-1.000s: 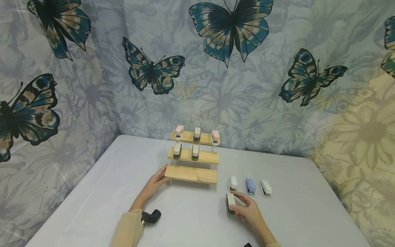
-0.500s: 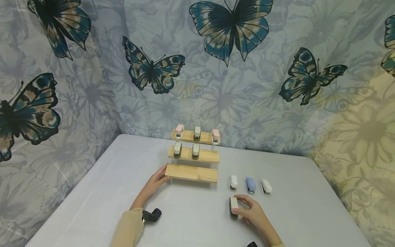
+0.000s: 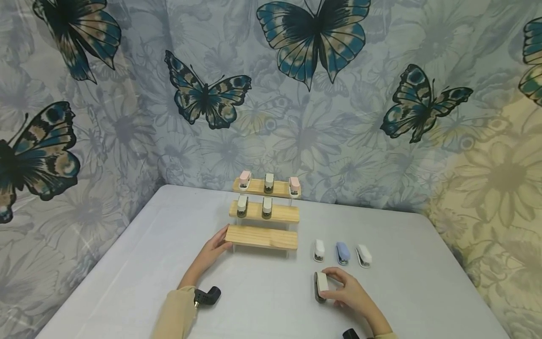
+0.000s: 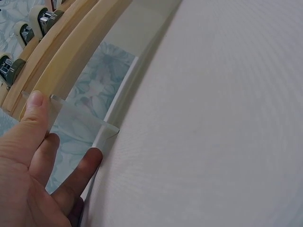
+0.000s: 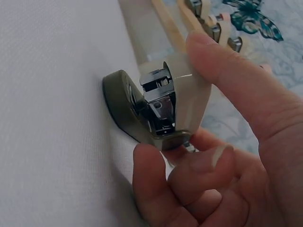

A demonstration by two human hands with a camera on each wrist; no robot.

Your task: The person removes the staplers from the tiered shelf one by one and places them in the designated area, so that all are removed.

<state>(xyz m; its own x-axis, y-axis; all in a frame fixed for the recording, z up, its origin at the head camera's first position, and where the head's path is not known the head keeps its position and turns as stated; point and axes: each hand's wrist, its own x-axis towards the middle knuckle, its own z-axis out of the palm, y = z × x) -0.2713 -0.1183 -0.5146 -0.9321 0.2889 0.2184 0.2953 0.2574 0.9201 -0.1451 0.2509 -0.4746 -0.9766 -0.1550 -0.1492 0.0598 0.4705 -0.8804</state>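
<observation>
Nearest to the person, at about five o'clock on the grey table (image 3: 262, 301), the right hand (image 3: 351, 296) pinches a cream stapler (image 3: 320, 286): thumb under its near end, forefinger laid along its top, the other fingers curled below. In the right wrist view the stapler's dark base rests on the cloth with the metal mouth showing between base and cream lid (image 5: 187, 101).

At about seven o'clock a beige sleeve (image 3: 173, 313) leads up to the left hand (image 3: 211, 252), whose fingers lie fairly straight against the left end of the wooden stepped rack (image 3: 262, 238). The left wrist view shows the thumb (image 4: 35, 111) on the edge of the lowest wooden step and the fingertips touching the clear side panel (image 4: 83, 120).

Just beyond the right hand, three small staplers sit in a row: white (image 3: 319, 250), blue (image 3: 342, 253), white (image 3: 363, 255).

Farther off, at twelve o'clock, the rack's middle step carries two staplers (image 3: 254, 206) and the top step three (image 3: 268, 182). Behind hangs a butterfly curtain (image 3: 313, 42).
</observation>
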